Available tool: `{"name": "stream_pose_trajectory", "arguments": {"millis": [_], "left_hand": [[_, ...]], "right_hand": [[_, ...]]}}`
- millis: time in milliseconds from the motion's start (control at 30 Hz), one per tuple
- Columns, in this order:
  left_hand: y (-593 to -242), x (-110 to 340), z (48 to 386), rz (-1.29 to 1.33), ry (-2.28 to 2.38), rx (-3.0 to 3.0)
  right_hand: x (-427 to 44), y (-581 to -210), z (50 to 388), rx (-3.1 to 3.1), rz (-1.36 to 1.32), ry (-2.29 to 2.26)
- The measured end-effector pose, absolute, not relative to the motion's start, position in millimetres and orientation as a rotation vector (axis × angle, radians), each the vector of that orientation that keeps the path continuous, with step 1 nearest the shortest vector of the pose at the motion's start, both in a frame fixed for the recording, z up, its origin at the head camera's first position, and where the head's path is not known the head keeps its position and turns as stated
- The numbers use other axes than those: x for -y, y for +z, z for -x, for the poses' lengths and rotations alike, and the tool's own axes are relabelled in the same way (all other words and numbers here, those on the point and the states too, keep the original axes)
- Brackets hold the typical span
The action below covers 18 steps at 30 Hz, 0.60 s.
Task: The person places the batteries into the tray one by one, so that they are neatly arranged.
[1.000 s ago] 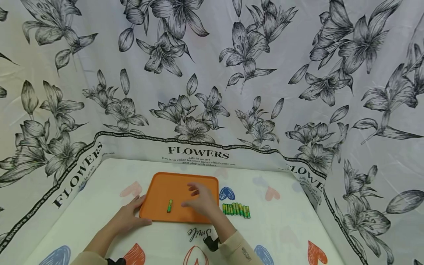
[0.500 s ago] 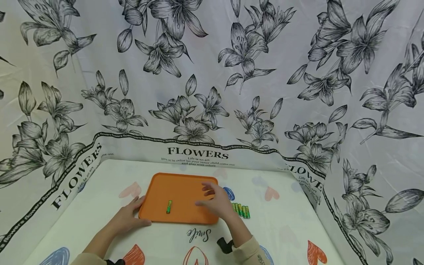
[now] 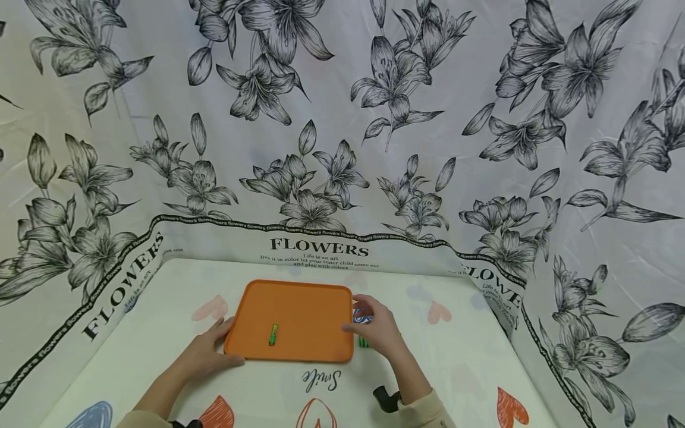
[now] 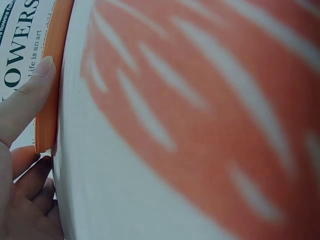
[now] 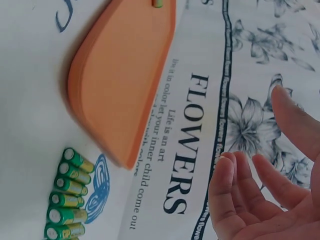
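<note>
An orange tray lies on the table, and one green battery lies in its left half. My left hand rests at the tray's lower left corner; in the left wrist view its thumb lies along the orange rim. My right hand hovers at the tray's right edge with relaxed, parted fingers, holding nothing. Beneath it, a row of green batteries is mostly hidden in the head view. The right wrist view shows several of these batteries side by side, below the right hand.
The white tablecloth carries printed hearts and lettering. A curtain with flower drawings surrounds the table's back and sides.
My right hand has moved right, from above the tray to its right edge, and now covers most of the battery row. My left hand stays at the tray's corner.
</note>
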<state>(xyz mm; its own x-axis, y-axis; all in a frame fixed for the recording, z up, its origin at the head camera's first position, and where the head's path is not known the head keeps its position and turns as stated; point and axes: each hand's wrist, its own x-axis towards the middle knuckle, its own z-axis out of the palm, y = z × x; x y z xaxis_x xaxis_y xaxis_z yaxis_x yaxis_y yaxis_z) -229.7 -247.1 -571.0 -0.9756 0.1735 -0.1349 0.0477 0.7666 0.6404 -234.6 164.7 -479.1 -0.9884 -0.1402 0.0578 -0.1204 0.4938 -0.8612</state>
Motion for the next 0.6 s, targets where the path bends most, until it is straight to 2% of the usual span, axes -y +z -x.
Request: {"name": "stream_pose_trajectory", "arguments": {"millis": [600], "left_hand": [[-572, 248, 228, -0.172, 1.014, -2.774]], "right_hand": [[-212, -487, 228, -2.772, 0.077, -1.542]]}}
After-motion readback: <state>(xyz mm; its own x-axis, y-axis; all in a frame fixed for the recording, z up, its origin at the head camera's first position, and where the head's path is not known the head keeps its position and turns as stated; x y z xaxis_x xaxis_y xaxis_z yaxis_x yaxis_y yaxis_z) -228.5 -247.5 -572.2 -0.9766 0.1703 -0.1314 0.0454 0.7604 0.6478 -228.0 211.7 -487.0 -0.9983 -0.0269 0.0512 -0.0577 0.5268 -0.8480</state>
